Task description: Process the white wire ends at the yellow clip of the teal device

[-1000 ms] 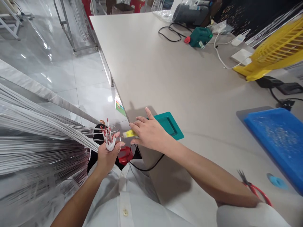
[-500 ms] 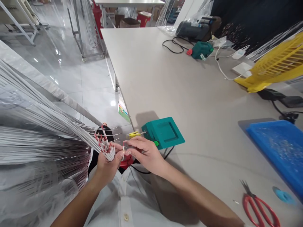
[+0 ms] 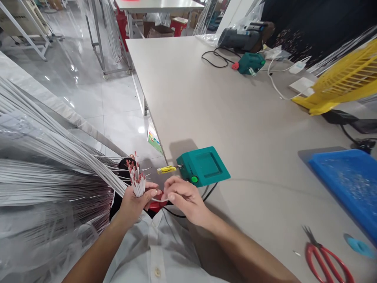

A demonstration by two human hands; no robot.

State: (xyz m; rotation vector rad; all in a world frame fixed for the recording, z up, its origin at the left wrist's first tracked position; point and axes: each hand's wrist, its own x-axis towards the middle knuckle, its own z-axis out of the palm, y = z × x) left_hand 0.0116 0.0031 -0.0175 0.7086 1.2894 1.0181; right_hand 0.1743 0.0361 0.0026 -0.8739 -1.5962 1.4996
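Note:
My left hand (image 3: 136,202) is closed around a bundle of white wires (image 3: 138,184) whose red tips point upward. One white wire (image 3: 157,200) runs out from it to my right hand (image 3: 183,196), which pinches it near its end; the fingertips partly hide that end. Just beyond the right hand, at the table's left edge, sits a green device (image 3: 206,166) with a round green button. A yellow-handled part (image 3: 167,169) sticks out from its left side. Many long white wires (image 3: 59,133) hang on the left and lead to the bundle.
Red-handled scissors (image 3: 324,255) and a light-blue ring (image 3: 359,246) lie at the right front of the table (image 3: 235,114). Behind them is a blue tray (image 3: 347,184) with small clear bits. A yellow fan (image 3: 344,78) and another green device (image 3: 251,63) stand farther back.
My right hand has moved slightly right and down, drawing the single wire from upright to sideways. The bundle in my left hand now stands more upright.

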